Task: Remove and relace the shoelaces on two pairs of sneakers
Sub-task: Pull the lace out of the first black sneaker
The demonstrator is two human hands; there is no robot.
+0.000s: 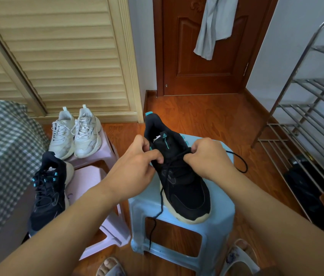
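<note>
Sneaker (181, 182), black knit with a chunky cream sole, sits toe-forward on a pale blue plastic stool (212, 232). Left hand (139, 156) and right hand (206, 156) each pinch the thin black lace (162, 200) near the top eyelets. Best to draw both sides evenly, keeping the round cord untwisted; one loose end dangles off the stool.
</note>
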